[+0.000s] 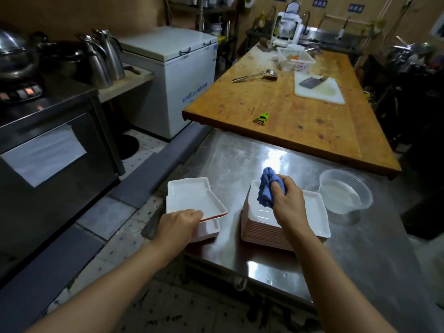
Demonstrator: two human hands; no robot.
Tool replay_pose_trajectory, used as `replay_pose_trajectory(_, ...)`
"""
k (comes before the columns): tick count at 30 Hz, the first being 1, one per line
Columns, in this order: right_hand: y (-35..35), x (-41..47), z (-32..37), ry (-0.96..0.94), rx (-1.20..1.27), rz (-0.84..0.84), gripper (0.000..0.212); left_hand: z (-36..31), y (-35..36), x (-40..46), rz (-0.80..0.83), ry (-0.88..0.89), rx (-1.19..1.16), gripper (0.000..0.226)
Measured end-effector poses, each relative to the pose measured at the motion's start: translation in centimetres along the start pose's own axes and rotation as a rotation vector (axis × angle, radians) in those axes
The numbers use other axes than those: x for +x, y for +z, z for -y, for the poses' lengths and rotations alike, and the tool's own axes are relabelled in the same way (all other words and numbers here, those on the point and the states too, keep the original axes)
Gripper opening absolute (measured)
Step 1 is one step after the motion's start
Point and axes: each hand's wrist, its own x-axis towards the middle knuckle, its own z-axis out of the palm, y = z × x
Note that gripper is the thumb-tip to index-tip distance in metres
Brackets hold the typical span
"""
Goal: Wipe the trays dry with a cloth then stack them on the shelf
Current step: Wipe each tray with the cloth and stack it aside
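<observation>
A wooden worktop (288, 102) lies beyond my steel table (240, 159), carrying a cutting board (319, 91), ladle (255, 75) and green peeler (262, 118). A clear basin (346, 191) sits right of the tall tray stack (312, 212). My right hand (286, 200) grips the blue cloth (268, 188) above it. My left hand (180, 222) pinches the top tray (192, 198) of the short stack.

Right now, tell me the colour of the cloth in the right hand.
Blue. The bunched cloth gripped by the right hand shows best in the head view.
</observation>
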Motion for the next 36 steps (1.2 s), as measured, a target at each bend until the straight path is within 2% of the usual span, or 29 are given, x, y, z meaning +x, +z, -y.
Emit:
replay_pose_trajectory(2,-0.2,0.0,-0.2,0.011,0.015,-0.005,0.015,-0.2,0.4,-0.5,0.017,0.028,0.044,0.034)
replay_pose_trajectory(8,-0.4,0.2,-0.4,0.018,0.009,-0.032,0.015,0.3,2.7,-1.1,0.054,0.030,0.109,0.042)
replay_pose_trajectory(12,-0.5,0.1,-1.0,0.029,0.015,-0.033,0.014,1.7,4.8,-1.7,0.077,0.032,0.022,0.051)
replay_pose_trajectory(18,-0.6,0.1,-2.0,0.045,0.004,-0.043,0.014,3.4,7.1,-1.4,0.210,-0.028,-0.061,0.046)
replay_pose_trajectory(22,-0.9,0.3,-2.4,0.058,-0.003,-0.049,0.014,3.9,7.7,-0.4,0.239,-0.015,-0.043,0.052)
replay_pose_trajectory(26,-1.5,0.3,-2.9,0.080,0.002,-0.056,0.015,4.5,8.7,0.4,0.332,-0.046,0.090,0.063)
replay_pose_trajectory(30,-2.2,0.5,-3.4,0.101,0.001,-0.084,0.016,3.9,8.7,1.6,0.376,-0.103,0.213,0.052)
replay_pose_trajectory(32,-2.5,0.7,-3.5,0.121,0.011,-0.100,0.017,2.5,8.3,2.9,0.330,-0.184,0.141,0.049)
replay_pose_trajectory(36,-3.5,0.9,-3.7,0.152,-0.037,-0.191,0.015,-1.9,7.0,6.6,0.146,-0.343,-0.303,0.048)
